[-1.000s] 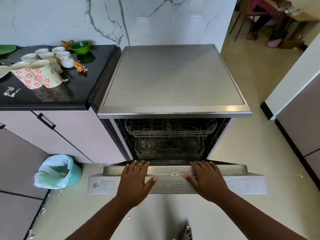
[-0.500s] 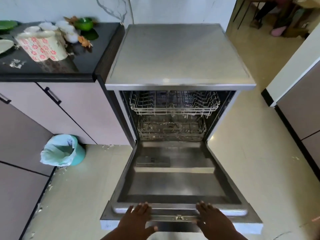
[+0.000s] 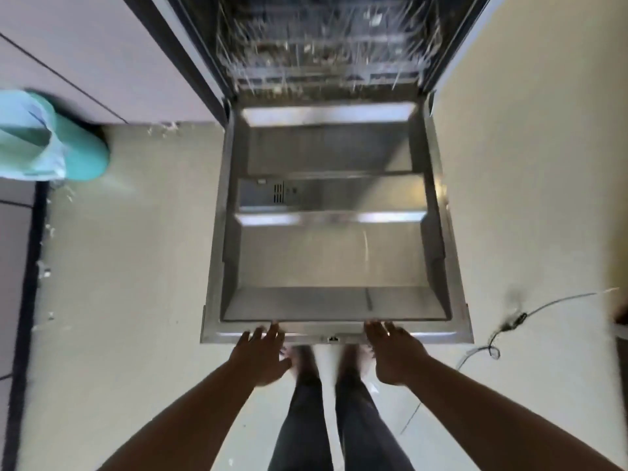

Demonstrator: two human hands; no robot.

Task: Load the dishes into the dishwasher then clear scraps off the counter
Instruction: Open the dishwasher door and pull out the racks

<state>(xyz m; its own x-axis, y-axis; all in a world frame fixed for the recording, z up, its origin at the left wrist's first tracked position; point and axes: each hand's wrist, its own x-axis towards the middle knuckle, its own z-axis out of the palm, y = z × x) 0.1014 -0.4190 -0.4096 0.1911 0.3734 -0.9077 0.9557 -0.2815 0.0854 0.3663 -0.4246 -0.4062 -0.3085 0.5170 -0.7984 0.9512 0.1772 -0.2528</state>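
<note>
The dishwasher's steel door (image 3: 334,253) lies folded down flat in front of me, its inner face up. Behind it the wire racks (image 3: 319,56) show inside the dark tub, blurred. My left hand (image 3: 263,355) and my right hand (image 3: 396,355) hover at the door's near edge, fingers spread, fingertips just touching or barely off the rim. Neither hand holds anything. The counter and the dishes are out of view.
A teal bin with a pale liner (image 3: 47,137) stands on the floor at the left by the pink cabinets (image 3: 102,62). White scraps (image 3: 47,232) dot the floor along the cabinet base. A thin cable (image 3: 509,324) lies on the floor right of the door. My legs stand below the door edge.
The door has swung from nearly closed down to flat. My hands followed its edge down and now rest loosely at it. My view has tilted down, losing the counter.
</note>
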